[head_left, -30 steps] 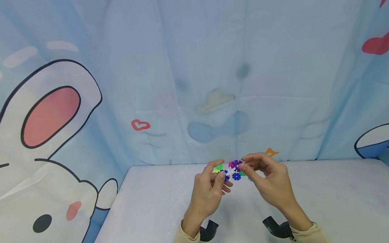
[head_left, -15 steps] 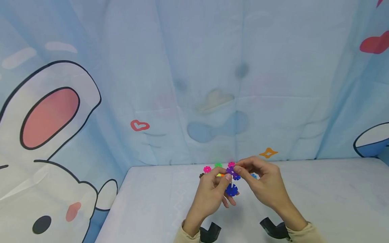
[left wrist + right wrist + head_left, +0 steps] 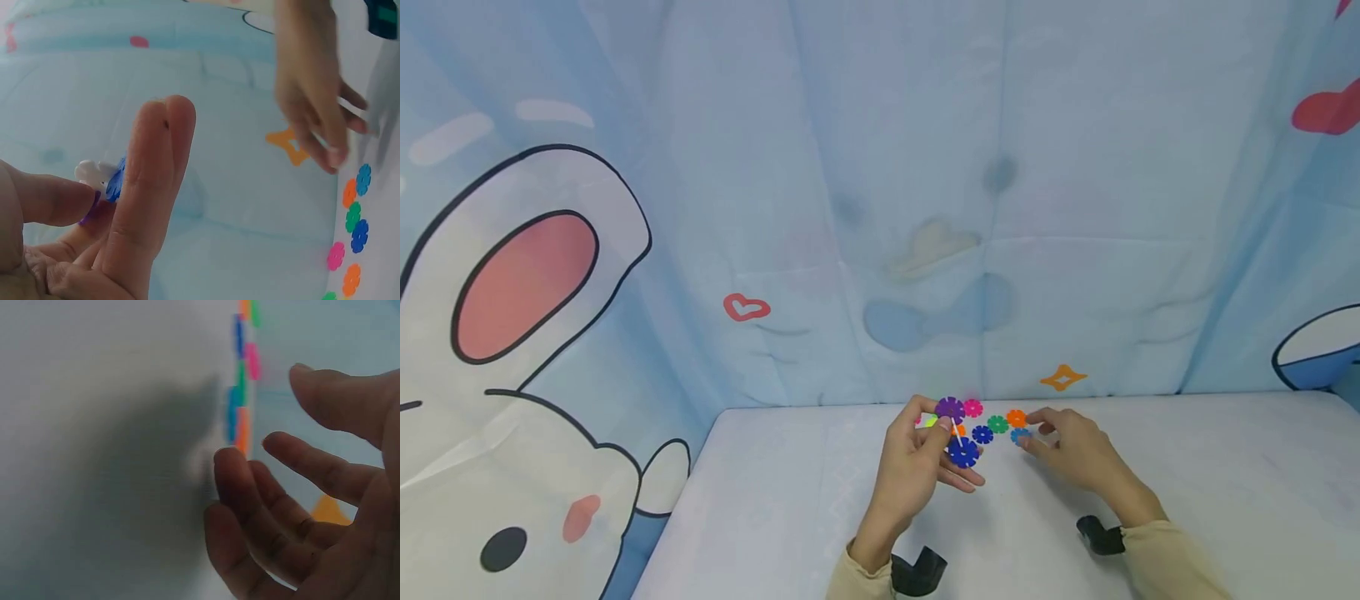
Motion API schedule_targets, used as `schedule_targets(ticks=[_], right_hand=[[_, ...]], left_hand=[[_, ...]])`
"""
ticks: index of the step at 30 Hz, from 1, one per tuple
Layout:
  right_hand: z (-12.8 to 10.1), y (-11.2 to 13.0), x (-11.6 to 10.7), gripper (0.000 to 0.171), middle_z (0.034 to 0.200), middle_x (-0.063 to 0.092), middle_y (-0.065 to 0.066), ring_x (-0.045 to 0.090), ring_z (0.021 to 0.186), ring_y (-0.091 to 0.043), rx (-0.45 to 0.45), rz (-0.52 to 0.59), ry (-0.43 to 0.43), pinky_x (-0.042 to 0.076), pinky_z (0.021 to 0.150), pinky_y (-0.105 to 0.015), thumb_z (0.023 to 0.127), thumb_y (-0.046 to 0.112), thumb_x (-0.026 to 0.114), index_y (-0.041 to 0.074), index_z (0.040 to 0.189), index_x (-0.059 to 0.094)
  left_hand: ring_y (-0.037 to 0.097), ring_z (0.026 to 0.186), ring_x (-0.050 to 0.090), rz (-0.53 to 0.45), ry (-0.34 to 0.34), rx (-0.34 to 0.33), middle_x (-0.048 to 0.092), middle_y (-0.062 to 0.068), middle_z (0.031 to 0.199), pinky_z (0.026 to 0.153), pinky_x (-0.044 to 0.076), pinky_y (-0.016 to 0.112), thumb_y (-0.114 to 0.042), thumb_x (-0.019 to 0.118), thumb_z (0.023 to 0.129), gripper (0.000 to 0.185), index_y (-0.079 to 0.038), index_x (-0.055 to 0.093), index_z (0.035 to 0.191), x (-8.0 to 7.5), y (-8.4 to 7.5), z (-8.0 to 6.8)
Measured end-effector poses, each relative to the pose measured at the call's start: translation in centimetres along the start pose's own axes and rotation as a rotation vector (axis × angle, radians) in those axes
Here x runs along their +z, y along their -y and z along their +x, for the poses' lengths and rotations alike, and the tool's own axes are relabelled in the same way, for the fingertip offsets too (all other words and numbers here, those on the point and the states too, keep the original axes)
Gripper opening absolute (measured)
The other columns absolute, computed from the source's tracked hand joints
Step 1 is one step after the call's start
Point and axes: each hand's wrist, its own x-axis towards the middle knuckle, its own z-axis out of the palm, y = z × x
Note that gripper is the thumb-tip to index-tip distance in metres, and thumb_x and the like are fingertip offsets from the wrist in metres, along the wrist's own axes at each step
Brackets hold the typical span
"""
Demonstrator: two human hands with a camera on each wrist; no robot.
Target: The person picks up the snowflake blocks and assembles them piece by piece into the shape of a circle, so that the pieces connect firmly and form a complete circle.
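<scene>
Two bare hands work over a pale worktop [image 3: 790, 500], seen from above, with tan sleeve cuffs at the lower edge of the head view. Nearest, at about 7 o'clock from the coloured pieces, the left hand [image 3: 917, 467] is raised off the surface. Its thumb and fingers [image 3: 153, 181] pinch a small joined cluster of snowflake discs [image 3: 957, 433]: a purple disc on top, a dark blue one below, and a white piece between them. At about 4 o'clock from the loose pieces, the right hand [image 3: 1075, 454] lies low over the worktop, holding nothing. Its fingers [image 3: 250, 487] are spread and loosely bent, their tips just beside a light blue disc [image 3: 1020, 435]; whether they touch it cannot be told. Just beyond the hands, loose discs lie near one another on the surface: an orange disc [image 3: 1016, 417], a green disc [image 3: 997, 424], a small dark blue disc [image 3: 982, 434] and a pink disc [image 3: 973, 407]. Farthest, at 12 o'clock, hangs a light blue cartoon curtain [image 3: 880, 208] behind the worktop's far edge.
</scene>
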Motion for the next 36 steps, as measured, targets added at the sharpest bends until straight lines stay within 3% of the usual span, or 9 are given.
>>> schedule_targets(ticks=[2, 5, 8, 15, 22, 24, 28, 32, 36], right_hand=[[0.3, -0.9, 0.9, 0.044, 0.109, 0.069, -0.022, 0.066, 0.092, -0.033, 0.025, -0.041, 0.023, 0.060, 0.079, -0.055, 0.096, 0.031, 0.077, 0.000, 0.127, 0.069], [0.4, -1.5, 1.9, 0.038, 0.105, 0.066, -0.019, 0.063, 0.090, -0.032, 0.039, -0.081, 0.010, 0.058, 0.078, -0.056, 0.095, 0.030, 0.079, 0.004, 0.122, 0.071], [0.4, -1.4, 2.3, 0.032, 0.102, 0.065, -0.017, 0.062, 0.087, -0.031, 0.033, -0.099, -0.013, 0.058, 0.075, -0.054, 0.094, 0.029, 0.080, 0.007, 0.116, 0.072], [0.7, -1.1, 2.6, 0.022, 0.096, 0.065, -0.008, 0.059, 0.085, -0.025, 0.029, -0.099, 0.018, 0.057, 0.074, -0.047, 0.090, 0.029, 0.084, 0.013, 0.099, 0.071], [0.8, -0.9, 2.3, 0.025, 0.084, 0.063, 0.000, 0.055, 0.077, -0.018, 0.057, 0.023, 0.098, 0.049, 0.068, -0.031, 0.090, 0.024, 0.086, 0.010, 0.097, 0.067], [0.8, -0.8, 2.3, 0.020, 0.084, 0.064, 0.001, 0.056, 0.076, -0.016, 0.011, 0.082, 0.069, 0.050, 0.067, -0.027, 0.092, 0.019, 0.084, 0.010, 0.098, 0.067], [0.6, 0.3, 1.4, 0.012, 0.088, 0.072, 0.000, 0.067, 0.076, -0.015, -0.119, 0.251, -0.073, 0.058, 0.068, -0.019, 0.097, 0.011, 0.077, 0.006, 0.107, 0.072], [-0.3, 2.9, -0.4, 0.017, 0.094, 0.074, -0.007, 0.075, 0.080, -0.011, -0.205, 0.455, -0.220, 0.063, 0.074, -0.017, 0.103, 0.008, 0.069, 0.001, 0.118, 0.071], [-1.6, 5.9, -2.0, 0.016, 0.094, 0.075, -0.005, 0.074, 0.081, -0.007, -0.271, 0.601, -0.318, 0.062, 0.079, -0.015, 0.104, 0.006, 0.066, -0.002, 0.116, 0.071]], left_hand=[[0.038, 0.071, 0.079, -0.007, -0.008, -0.010, 0.065, 0.009, 0.068, 0.062, 0.067, 0.042, -0.020, 0.048, 0.113, 0.017, -0.006, 0.053, 0.122, 0.1, -0.1, 0.0], [0.037, 0.073, 0.080, -0.016, -0.016, -0.014, 0.077, 0.015, 0.090, 0.063, 0.067, 0.042, -0.017, 0.048, 0.113, 0.015, -0.005, 0.054, 0.120, 0.2, -0.1, 0.0], [0.038, 0.076, 0.080, -0.029, -0.015, -0.016, 0.080, 0.020, 0.107, 0.064, 0.067, 0.041, -0.014, 0.049, 0.112, 0.015, -0.003, 0.056, 0.117, 0.2, -0.1, 0.1], [0.041, 0.079, 0.080, -0.064, 0.002, -0.042, 0.080, 0.022, 0.107, 0.067, 0.068, 0.040, -0.013, 0.049, 0.111, 0.015, -0.002, 0.058, 0.118, 0.2, -0.1, 0.1], [0.043, 0.080, 0.080, -0.081, -0.001, -0.051, 0.079, 0.025, 0.108, 0.066, 0.067, 0.040, -0.021, 0.050, 0.113, 0.020, -0.002, 0.057, 0.111, 0.0, -0.2, 0.0], [0.044, 0.079, 0.080, -0.084, 0.003, -0.050, 0.079, 0.026, 0.107, 0.065, 0.068, 0.042, -0.022, 0.050, 0.113, 0.021, -0.003, 0.056, 0.110, 0.0, -0.3, 0.0], [0.047, 0.079, 0.078, -0.090, 0.019, -0.040, 0.078, 0.029, 0.105, 0.064, 0.068, 0.043, -0.023, 0.051, 0.113, 0.022, -0.002, 0.056, 0.114, 0.1, -0.3, -0.1], [0.049, 0.079, 0.078, -0.093, 0.030, -0.029, 0.078, 0.030, 0.104, 0.064, 0.067, 0.042, -0.024, 0.051, 0.113, 0.024, -0.001, 0.057, 0.119, 0.3, -0.5, -0.3], [0.047, 0.078, 0.078, -0.083, 0.031, -0.028, 0.078, 0.030, 0.102, 0.062, 0.067, 0.040, -0.024, 0.052, 0.113, 0.023, -0.001, 0.056, 0.115, 0.4, -0.8, -0.4]])
